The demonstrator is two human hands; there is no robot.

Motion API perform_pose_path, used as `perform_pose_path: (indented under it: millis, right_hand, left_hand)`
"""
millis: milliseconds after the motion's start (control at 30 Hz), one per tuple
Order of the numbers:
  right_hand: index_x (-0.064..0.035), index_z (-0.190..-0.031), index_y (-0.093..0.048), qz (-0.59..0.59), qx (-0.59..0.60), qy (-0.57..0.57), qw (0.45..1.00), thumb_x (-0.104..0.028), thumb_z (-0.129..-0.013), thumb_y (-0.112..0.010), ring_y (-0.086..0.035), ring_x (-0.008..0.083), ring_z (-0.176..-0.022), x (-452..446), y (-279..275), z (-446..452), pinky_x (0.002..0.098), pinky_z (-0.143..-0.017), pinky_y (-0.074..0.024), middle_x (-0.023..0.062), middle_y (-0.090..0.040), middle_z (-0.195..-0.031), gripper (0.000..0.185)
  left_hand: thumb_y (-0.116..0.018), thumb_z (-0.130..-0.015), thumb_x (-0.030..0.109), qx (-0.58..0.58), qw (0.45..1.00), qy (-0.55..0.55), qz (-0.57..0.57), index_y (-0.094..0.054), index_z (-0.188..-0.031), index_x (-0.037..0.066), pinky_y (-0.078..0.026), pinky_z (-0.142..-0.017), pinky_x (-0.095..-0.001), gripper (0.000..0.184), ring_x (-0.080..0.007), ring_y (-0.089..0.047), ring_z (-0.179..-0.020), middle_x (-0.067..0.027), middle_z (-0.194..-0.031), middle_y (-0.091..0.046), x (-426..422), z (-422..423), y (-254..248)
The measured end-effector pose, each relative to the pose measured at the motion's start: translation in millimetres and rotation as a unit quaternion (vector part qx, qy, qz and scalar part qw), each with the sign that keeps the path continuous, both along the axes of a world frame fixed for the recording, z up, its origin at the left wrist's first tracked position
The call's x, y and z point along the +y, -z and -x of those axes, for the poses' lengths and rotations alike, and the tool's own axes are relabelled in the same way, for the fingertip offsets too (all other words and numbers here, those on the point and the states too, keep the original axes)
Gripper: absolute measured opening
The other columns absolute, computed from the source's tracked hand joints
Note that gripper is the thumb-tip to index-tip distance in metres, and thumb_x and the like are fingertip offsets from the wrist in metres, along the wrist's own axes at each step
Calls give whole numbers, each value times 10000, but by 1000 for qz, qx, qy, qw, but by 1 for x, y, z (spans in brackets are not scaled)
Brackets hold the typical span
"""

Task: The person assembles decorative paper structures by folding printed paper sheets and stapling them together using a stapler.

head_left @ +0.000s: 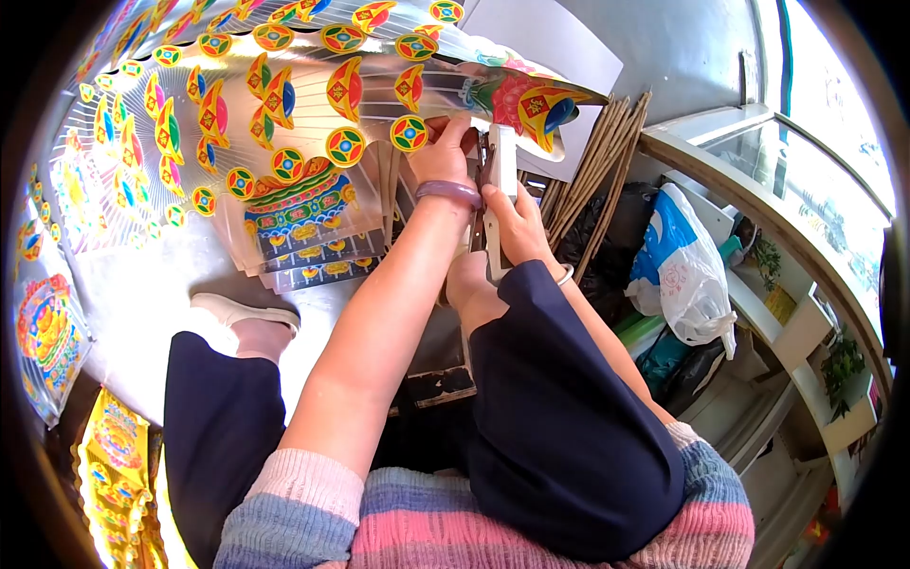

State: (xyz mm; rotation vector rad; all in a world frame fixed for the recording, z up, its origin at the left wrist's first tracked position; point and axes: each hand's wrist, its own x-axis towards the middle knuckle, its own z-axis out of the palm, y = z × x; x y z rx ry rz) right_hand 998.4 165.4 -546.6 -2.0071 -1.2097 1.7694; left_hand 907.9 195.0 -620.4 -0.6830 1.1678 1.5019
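Note:
My left hand [444,156], with a purple bangle at its wrist, is closed on the lower edge of a shiny printed plastic sheet [313,90]. Colourful round and boat-shaped patterns cover the sheet, which curves across the upper left. My right hand [517,223] is wrapped round a white and metal stapler [503,166], held upright just right of my left fingers. The top of the stapler reaches the sheet's edge near a pink flower print [517,95]. Whether its jaws touch the sheet is hidden. My left fingertips are partly hidden too.
Flat printed sheets [308,223] lie in a stack below the curved sheet. Bundled thin sticks [611,161] lean at the right, beside a white and blue plastic bag [678,266]. A glass-topped cabinet [758,161] curves along the right. Yellow printed material [114,455] lies lower left.

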Motion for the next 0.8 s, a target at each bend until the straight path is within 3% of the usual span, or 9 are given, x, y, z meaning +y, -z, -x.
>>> perform_pose_path:
  millis: [233, 533, 633, 733, 767, 800]
  right_hand:
    - [48, -862, -519, -59, -55, -51, 995, -270, -817, -533, -512, 171, -659, 12, -3, 14, 303, -614, -418, 132, -556, -706, 322]
    - [58, -840, -528, -117, -120, -84, 982, -281, -806, -542, -572, 314, -634, 7, 11, 21, 363, -589, -436, 228, -562, -674, 341]
    - [52, -893, -532, -80, -106, -112, 985, -284, -833, -520, -492, 121, -609, 9, 18, 13, 273, -570, -416, 82, -557, -699, 342]
    - [51, -944, -519, -44, -35, -120, 991, -287, -790, -574, -565, 196, -692, 19, 8, -1, 317, -631, -442, 138, -588, -729, 375]
    - [43, -1003, -498, -14, 26, -109, 994, -289, -788, -582, -533, 143, -721, 21, 7, -12, 294, -656, -440, 108, -582, -775, 404]
    - [24, -1028, -495, -27, 5, -171, 985, -285, -763, -600, -561, 190, -754, 22, 14, -31, 306, -677, -444, 143, -584, -831, 420]
  left_hand:
    - [-652, -693, -9, -7, 1000, -12, -19, -520, -766, 21, -465, -576, -248, 154, -134, -533, -595, -47, -713, -542, -2, 1, -2]
    - [-651, -701, 1, 8, 1000, 2, -19, -526, -772, 20, -455, -572, -250, 145, -128, -528, -594, -39, -701, -541, -7, 0, 2]
    - [-652, -697, 2, 9, 1000, 3, -24, -529, -782, 14, -462, -587, -255, 150, -137, -538, -611, -42, -708, -539, -7, 0, 7]
    - [-656, -688, -1, 2, 1000, 3, -2, -528, -781, 4, -467, -596, -259, 158, -146, -545, -630, -49, -723, -539, -5, 3, 1]
    - [-658, -681, -6, -1, 1000, 15, 14, -523, -772, -2, -478, -606, -268, 163, -153, -547, -638, -58, -744, -538, -5, 5, -4]
    - [-659, -677, -10, 8, 1000, -12, 4, -521, -770, -2, -491, -620, -277, 167, -160, -551, -657, -61, -752, -534, -5, 3, -3]
